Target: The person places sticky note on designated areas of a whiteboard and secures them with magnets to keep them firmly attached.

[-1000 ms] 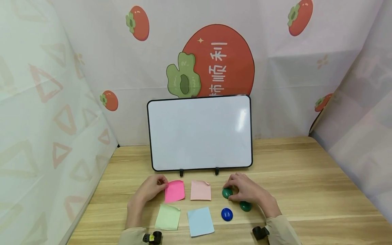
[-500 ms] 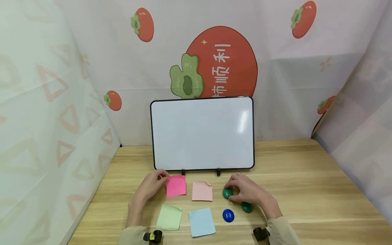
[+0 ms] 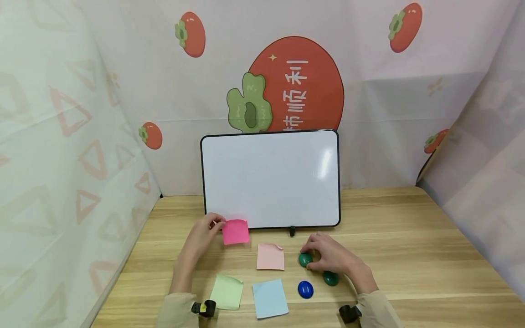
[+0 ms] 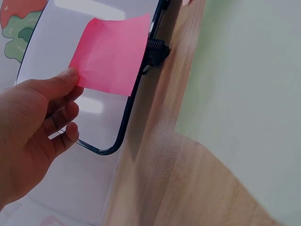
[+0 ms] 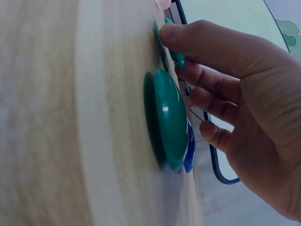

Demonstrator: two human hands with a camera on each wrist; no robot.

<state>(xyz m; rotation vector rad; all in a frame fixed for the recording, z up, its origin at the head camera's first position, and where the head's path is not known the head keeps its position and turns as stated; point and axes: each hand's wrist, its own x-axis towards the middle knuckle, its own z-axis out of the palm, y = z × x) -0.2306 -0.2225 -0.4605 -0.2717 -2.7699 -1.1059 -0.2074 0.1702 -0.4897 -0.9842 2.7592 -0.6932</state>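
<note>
My left hand [image 3: 205, 234] pinches a bright pink sticky note [image 3: 235, 232] by its left edge, between thumb and fingers. The note is off the table, in front of the lower left edge of the whiteboard [image 3: 270, 177]; in the left wrist view the sticky note [image 4: 113, 54] overlaps the board's frame. Over on the right, my right hand [image 3: 328, 253] pinches a round green magnet [image 3: 305, 260] low at the tabletop. Just below that hand a second green magnet [image 3: 330, 278] lies on the wood, with a blue magnet [image 3: 305, 289] to its left.
Pale pink [image 3: 270, 257], light green [image 3: 227, 292] and light blue sticky notes [image 3: 270, 299] lie on the wooden table [image 3: 410, 255]. The whiteboard stands on small black feet [image 3: 292, 231]. A patterned cloth [image 3: 377, 136] hangs behind and along the sides.
My left hand has lifted the bright pink sticky note and carried it forward, from the table up to the board's lower edge. The right hand stays at the green magnet.
</note>
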